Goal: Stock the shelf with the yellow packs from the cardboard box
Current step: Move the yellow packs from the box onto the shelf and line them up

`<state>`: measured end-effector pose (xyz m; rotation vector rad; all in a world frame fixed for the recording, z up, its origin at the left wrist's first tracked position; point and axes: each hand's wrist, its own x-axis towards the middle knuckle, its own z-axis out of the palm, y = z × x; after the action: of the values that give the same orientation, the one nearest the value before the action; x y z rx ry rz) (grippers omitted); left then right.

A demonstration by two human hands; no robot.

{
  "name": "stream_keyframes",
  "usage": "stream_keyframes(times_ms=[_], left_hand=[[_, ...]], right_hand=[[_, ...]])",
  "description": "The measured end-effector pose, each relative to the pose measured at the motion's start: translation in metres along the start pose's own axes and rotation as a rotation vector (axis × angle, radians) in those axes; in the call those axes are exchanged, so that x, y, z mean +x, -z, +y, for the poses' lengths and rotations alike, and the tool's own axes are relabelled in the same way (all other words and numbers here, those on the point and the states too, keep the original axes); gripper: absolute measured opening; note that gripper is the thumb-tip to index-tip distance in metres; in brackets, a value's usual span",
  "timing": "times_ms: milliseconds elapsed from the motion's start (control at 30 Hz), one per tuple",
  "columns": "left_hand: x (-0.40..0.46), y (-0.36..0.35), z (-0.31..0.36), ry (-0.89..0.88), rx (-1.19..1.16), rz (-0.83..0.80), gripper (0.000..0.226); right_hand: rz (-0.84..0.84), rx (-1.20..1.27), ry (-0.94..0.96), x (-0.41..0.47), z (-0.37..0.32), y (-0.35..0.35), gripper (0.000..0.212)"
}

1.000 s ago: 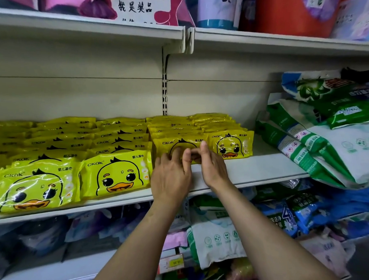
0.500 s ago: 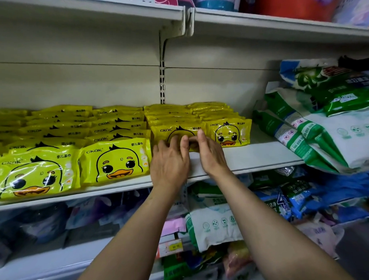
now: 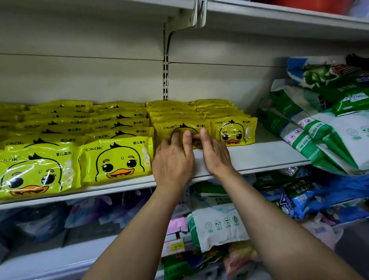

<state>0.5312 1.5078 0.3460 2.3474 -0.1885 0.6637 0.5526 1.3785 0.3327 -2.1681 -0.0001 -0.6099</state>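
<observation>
Yellow duck-face packs (image 3: 117, 159) stand in several rows on the white shelf (image 3: 263, 156). The front pack of the third row (image 3: 180, 127) stands upright, set back from the shelf edge. My left hand (image 3: 173, 161) presses its fingertips against the face of that pack. My right hand (image 3: 216, 155) is beside it, its index finger touching the same pack's right part. Another yellow pack (image 3: 233, 131) stands just to the right. The cardboard box is out of view.
Large green and white bags (image 3: 325, 135) lean on the right end of the shelf. The upper shelf (image 3: 279, 17) hangs overhead. The lower shelf holds mixed bags, among them a white and green one (image 3: 218, 226), with a yellow price tag (image 3: 176, 247) on its edge.
Both hands stay on the same yellow pack with hardly any movement. The view has shifted slightly, so the shelf sits a little higher in the frame.
</observation>
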Motion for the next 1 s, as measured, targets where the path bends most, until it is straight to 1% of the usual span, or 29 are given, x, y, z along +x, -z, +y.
stream_keyframes(times_ms=[133, 300, 567, 733, 867, 1000], left_hand=[[-0.0002, -0.0014, -0.0001, 0.002, 0.011, -0.011, 0.083], [-0.0031, -0.0017, -0.0047, -0.017, -0.009, 0.014, 0.086], [-0.0023, -0.0009, -0.0015, -0.011, 0.006, 0.011, 0.087], [0.0004, -0.0034, -0.0020, 0.003, 0.035, -0.021, 0.081], [0.0043, -0.0045, -0.0014, 0.012, 0.031, -0.046, 0.076], [-0.0019, -0.0035, -0.0057, 0.000, -0.007, -0.021, 0.077]], right_hand=[[-0.031, -0.011, -0.033, 0.0010, 0.0003, -0.0021, 0.096], [-0.010, 0.009, 0.000, -0.0036, -0.0014, -0.0008, 0.083], [-0.027, -0.002, -0.010, -0.0014, -0.0006, 0.0025, 0.095], [-0.058, -0.022, -0.014, 0.0006, 0.0043, -0.0006, 0.095], [-0.106, -0.039, -0.072, 0.0034, 0.0005, -0.0008, 0.099], [-0.076, -0.016, -0.052, -0.0039, -0.0008, -0.0011, 0.094]])
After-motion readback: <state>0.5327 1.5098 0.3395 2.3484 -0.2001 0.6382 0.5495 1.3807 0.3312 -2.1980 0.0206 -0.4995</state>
